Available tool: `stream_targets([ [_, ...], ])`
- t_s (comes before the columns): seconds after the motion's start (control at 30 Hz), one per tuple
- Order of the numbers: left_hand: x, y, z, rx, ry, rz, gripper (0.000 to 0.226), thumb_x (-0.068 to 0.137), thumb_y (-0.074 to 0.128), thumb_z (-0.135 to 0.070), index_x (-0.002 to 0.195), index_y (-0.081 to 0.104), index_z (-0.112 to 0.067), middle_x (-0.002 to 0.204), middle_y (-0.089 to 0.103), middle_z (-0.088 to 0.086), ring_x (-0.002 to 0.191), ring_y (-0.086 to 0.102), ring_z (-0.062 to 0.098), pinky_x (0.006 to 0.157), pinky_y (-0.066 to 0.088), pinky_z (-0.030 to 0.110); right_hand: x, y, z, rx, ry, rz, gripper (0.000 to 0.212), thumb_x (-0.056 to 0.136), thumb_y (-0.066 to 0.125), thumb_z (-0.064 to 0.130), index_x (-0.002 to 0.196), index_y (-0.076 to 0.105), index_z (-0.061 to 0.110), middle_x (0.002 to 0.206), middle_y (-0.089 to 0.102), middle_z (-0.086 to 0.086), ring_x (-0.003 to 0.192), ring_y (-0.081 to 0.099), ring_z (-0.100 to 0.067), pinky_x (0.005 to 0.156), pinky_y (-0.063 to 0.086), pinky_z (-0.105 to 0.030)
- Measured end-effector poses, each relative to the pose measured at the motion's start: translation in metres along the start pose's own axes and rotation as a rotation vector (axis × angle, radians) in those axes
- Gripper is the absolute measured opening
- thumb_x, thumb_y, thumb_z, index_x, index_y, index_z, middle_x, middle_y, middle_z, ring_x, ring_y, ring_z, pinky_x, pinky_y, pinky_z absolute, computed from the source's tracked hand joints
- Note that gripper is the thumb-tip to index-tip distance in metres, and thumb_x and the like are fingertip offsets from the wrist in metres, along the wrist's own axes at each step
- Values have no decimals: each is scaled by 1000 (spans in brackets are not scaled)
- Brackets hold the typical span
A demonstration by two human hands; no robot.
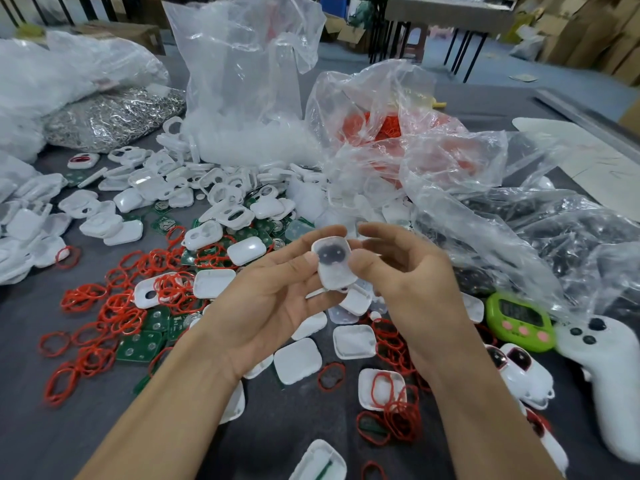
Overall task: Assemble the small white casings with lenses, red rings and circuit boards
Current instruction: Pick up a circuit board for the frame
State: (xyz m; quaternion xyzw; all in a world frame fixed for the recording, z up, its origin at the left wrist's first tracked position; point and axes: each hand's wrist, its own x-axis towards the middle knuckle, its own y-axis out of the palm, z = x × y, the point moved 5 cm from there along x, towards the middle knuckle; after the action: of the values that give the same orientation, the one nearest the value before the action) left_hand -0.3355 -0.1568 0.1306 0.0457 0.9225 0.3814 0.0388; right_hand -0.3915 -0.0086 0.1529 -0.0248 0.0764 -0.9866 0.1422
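Above the table's middle I hold a small white casing [333, 265] with a dark lens window at its top. My left hand [273, 299] grips its left edge with thumb and fingers. My right hand [408, 275] presses its thumb on the casing's right side, the other fingers spread above. Loose white casings [297, 360] lie scattered below and behind. Red rings [117, 313] are strewn at the left and near the front right. Green circuit boards [140, 346] lie among them.
Clear plastic bags [242, 81] of white parts and red rings stand at the back. A bag of metal rings [114, 116] lies at the back left. A green timer [517, 320] and a white controller [602, 375] sit at the right, beside finished casings [519, 362].
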Motion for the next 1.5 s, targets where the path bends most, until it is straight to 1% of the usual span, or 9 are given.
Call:
stream_targets([
  [0.27, -1, -3, 10, 112, -67, 4, 43, 91, 64, -19, 131, 68, -6, 134, 65, 16, 123, 60, 31, 99, 56, 47, -3, 12, -4, 12, 28, 31, 27, 72, 77, 36, 98, 77, 29, 87, 78, 9, 83, 75, -7, 70, 57, -22],
  [0.4, -1, -1, 11, 115, -77, 9, 43, 94, 61, -19, 133, 66, -4, 139, 63, 20, 125, 62, 32, 105, 52, 51, -5, 17, -6, 41, 75, 49, 8, 87, 76, 22, 92, 78, 27, 82, 78, 1, 80, 75, -17, 70, 60, -35],
  [0.63, -2, -3, 4, -68, -86, -48, 40, 96, 58, -16, 133, 66, -4, 133, 66, 18, 113, 67, 28, 86, 60, 38, 2, 0, -7, 216, 122, -103, 9, 91, 75, 20, 99, 78, 24, 86, 79, 2, 75, 72, -10, 73, 56, -29],
  [0.8, -6, -18, -14, -286, -1, -138, 35, 96, 57, -13, 126, 70, 2, 125, 69, 18, 101, 73, 28, 81, 62, 37, 22, -14, -2, -194, -1, -207, 14, 87, 75, 19, 88, 79, 32, 78, 76, 17, 75, 70, 4, 73, 55, -21],
  [0.9, -7, -26, -23, -336, 57, -191, 37, 95, 57, -16, 125, 71, 0, 126, 70, 16, 100, 73, 26, 80, 62, 36, 44, -3, 9, -607, -53, -66, 21, 87, 69, 14, 89, 81, 32, 76, 72, 21, 67, 66, 6, 62, 46, -5],
  [1.0, -8, -29, -28, -368, 87, -217, 36, 92, 60, -15, 122, 71, 0, 124, 70, 15, 100, 72, 26, 78, 62, 35, 62, 19, 17, -859, -47, 100, 23, 87, 69, 10, 93, 81, 30, 92, 77, 9, 80, 67, -2, 74, 52, -13],
  [1.07, -8, -32, -31, -377, 109, -233, 38, 92, 59, -15, 126, 67, 0, 126, 70, 15, 101, 71, 26, 79, 62, 35, 69, 36, 24, -918, -88, 181, 24, 86, 71, 9, 93, 81, 29, 97, 78, 4, 89, 70, -12, 84, 58, -25],
  [1.23, -8, -34, -34, -383, 127, -232, 37, 90, 60, -15, 123, 68, 0, 123, 71, 16, 98, 72, 26, 81, 61, 35, 72, 71, 25, -1069, -207, 335, 37, 82, 73, 2, 107, 80, 29, 108, 76, 2, 101, 69, -16, 91, 56, -28],
  [1.5, -7, -34, -32, -365, 116, -239, 30, 93, 57, -16, 111, 76, 0, 122, 71, 16, 99, 73, 27, 82, 61, 36, 68, 52, 17, -701, -244, 90, 29, 90, 61, 7, 95, 83, 25, 91, 79, 8, 82, 70, -10, 79, 57, -27],
])
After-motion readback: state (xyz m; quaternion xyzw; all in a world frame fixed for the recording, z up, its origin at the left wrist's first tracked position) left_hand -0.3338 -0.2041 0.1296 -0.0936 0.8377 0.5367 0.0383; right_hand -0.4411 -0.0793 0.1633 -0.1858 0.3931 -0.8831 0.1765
